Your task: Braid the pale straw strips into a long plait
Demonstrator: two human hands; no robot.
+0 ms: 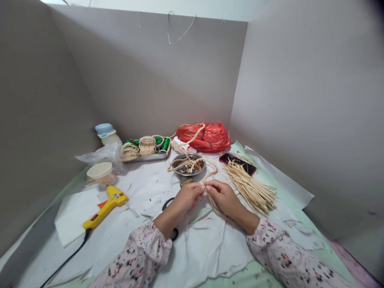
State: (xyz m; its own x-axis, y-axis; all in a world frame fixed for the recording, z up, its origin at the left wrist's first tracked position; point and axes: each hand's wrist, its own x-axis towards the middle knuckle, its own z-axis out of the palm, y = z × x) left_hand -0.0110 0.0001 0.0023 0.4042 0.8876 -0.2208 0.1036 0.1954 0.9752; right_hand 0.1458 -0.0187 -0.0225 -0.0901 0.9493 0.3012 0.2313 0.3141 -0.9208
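Observation:
Both my hands meet over the middle of the table, pinching a braided straw cord (211, 173). My left hand (189, 196) has its thumb and fingers closed on the cord's working end. Against it, my right hand (221, 196) grips the same braid, with loose straw strands hanging below toward the wrist. From the hands the finished braid runs up over a metal bowl (190, 174) and on across a red plastic bag (204, 138). To the right of my right hand lies a bundle of straw strands (252, 188). Black-handled scissors (174, 233) are partly hidden under my left forearm.
A yellow glue gun (105, 206) with a black cord lies at left, near a paper cup (101, 173). Behind are a metal tray (147, 157) of woven pieces and green thread, and a blue-capped bottle (108, 134). A phone (238, 163) lies partly under the straw. Grey panels enclose the table.

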